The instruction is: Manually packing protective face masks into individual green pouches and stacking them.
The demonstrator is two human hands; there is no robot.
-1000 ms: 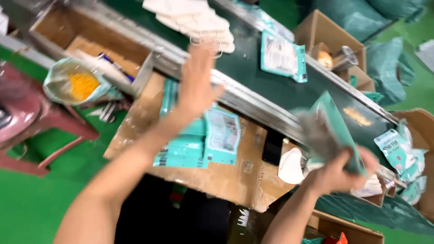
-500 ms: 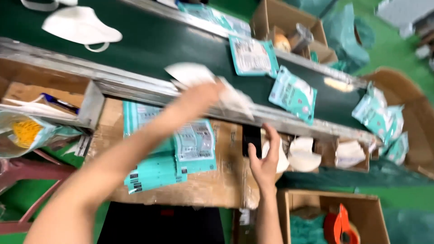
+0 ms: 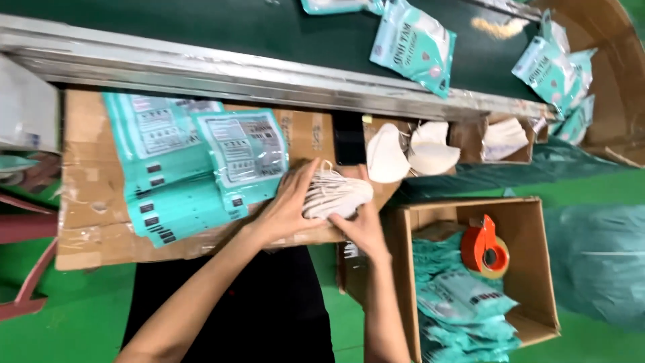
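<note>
Fingers (image 3: 295, 195) of both hands close around a small stack of white folded face masks (image 3: 334, 196), squaring it just right of the flat teal plastic pouches (image 3: 195, 168), probably before bagging.

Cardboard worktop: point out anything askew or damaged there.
The cardboard worktop is torn and creased along its left edge. The teal pouches on it lie fanned out unevenly rather than squared. Both hands, left hand and right hand, hold a stack of white masks.
</note>
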